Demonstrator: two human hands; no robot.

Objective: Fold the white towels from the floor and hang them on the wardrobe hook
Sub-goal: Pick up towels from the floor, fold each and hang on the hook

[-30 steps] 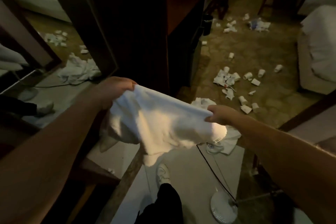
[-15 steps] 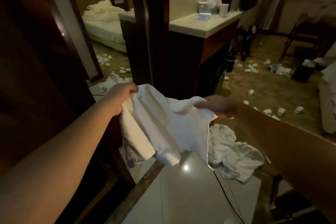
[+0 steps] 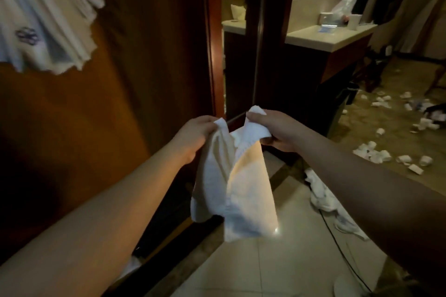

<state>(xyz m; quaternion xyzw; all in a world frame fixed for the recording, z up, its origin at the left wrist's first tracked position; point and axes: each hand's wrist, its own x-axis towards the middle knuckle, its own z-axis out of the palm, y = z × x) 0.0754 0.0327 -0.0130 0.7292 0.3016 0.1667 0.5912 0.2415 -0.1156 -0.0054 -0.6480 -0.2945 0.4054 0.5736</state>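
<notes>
White towel [image 3: 231, 185] hangs at the centre of the frame, held up by its top edge above the tiled floor [image 3: 277, 267]. The left hand [image 3: 195, 137] pinches one upper corner with curled fingers, and the right hand [image 3: 272, 131] grips the other, thumb on top of the cloth. The two hands are close together, so the cloth falls in two long folds that lie side by side, not yet a neat flat fold.

The step in hand looks like the folding itself: the corners are being brought together and the halves are about to meet. The next move would call for matching the two top corners and letting the edges line up, then turning toward the upper left of the frame, where blurred white cloth [image 3: 45, 17] already hangs against the dark wooden wardrobe [image 3: 120, 103]. The hook itself cannot be seen.

Another crumpled towel [image 3: 328, 202] lies on the floor at the lower right, under the right forearm, so more work remains. Scraps of white litter [image 3: 376, 154] dot the carpet at the right.
</notes>
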